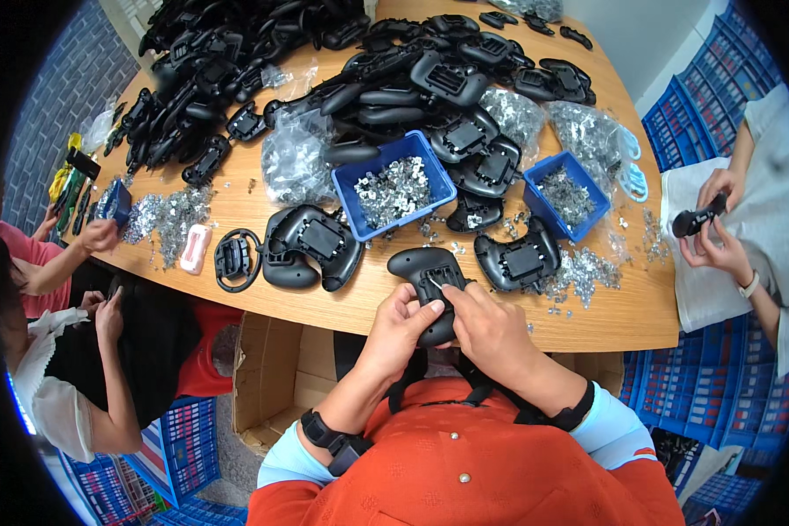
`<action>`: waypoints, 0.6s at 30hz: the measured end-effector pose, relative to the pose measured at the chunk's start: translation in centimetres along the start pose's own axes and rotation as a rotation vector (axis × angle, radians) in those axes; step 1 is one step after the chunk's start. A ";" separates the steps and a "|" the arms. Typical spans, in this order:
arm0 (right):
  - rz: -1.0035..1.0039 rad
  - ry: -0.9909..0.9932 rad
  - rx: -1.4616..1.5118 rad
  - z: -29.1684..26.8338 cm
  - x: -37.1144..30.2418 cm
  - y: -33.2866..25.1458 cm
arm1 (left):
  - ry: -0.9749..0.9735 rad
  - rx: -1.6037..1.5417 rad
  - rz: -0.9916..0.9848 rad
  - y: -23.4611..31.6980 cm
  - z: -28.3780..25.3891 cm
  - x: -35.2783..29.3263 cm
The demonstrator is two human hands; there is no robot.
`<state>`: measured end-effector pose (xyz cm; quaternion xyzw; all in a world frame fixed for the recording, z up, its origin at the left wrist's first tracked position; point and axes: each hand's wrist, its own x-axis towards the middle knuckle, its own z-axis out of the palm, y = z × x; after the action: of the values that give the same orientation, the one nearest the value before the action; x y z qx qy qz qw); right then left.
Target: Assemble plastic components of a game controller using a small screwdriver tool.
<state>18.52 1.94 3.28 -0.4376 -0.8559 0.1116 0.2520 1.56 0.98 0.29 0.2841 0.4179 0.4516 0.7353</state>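
Over the table's near edge, a black game controller shell (pixel 415 262) is tilted in my hands, its recessed middle facing up. My left hand (pixel 394 331) is closed round its left and lower side, thumb on top. Fingers of my right hand (pixel 491 326) are pinched together at the recess, where a small shiny metal piece (pixel 435 282) shows at their tips. Its exact shape is too small to tell. Two similar black shells lie nearby, one to the left (pixel 316 245) and one to the right (pixel 519 259).
Blue bins of small metal pieces stand ahead (pixel 352 195) and to the right (pixel 579 225). Black shells are heaped (pixel 386 96) behind them, among clear bags (pixel 298 162). A black ring-shaped part (pixel 237 260) and a pink case (pixel 195 249) lie left. People work at both sides.
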 end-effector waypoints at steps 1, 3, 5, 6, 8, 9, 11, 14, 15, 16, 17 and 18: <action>0.000 -0.001 0.000 0.2 0.0 0.0 | 0.016 -0.010 -0.003 0.0 0.0 0.0; -0.006 0.022 -0.011 0.5 -0.1 0.0 | 0.031 -0.022 -0.006 0.2 0.2 0.2; -0.006 0.033 -0.025 0.7 -0.3 0.0 | 0.071 -0.064 -0.027 0.6 0.7 0.3; -0.008 0.045 -0.035 0.8 -0.4 -0.1 | 0.073 -0.064 -0.025 0.6 0.5 0.3; 0.023 0.105 -0.032 0.7 -0.1 0.1 | 0.036 -0.095 -0.086 0.5 -0.1 0.4; 0.057 0.166 -0.032 0.5 0.2 0.2 | 0.036 -0.096 -0.085 0.6 -0.1 0.3; 0.068 0.183 -0.003 -0.1 0.5 0.4 | 0.057 -0.137 -0.103 0.8 -0.1 0.2; 0.032 0.125 0.050 -0.5 0.1 0.6 | 0.086 -0.137 -0.083 0.8 0.1 0.1; 0.032 0.093 0.044 -0.6 -0.2 0.6 | 0.085 -0.140 -0.082 0.8 0.2 0.1; 0.033 0.061 0.038 -0.6 -0.3 0.7 | 0.090 -0.122 -0.076 0.7 0.3 0.2; 0.032 0.060 0.036 -0.7 -0.2 0.6 | 0.095 -0.103 -0.071 0.6 0.4 0.3; 0.042 0.032 0.033 -0.9 0.1 0.4 | 0.095 -0.103 -0.072 0.5 0.4 0.2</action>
<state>19.24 2.22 3.89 -0.4532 -0.8403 0.1237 0.2705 1.80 1.38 0.79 0.2089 0.4383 0.4589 0.7441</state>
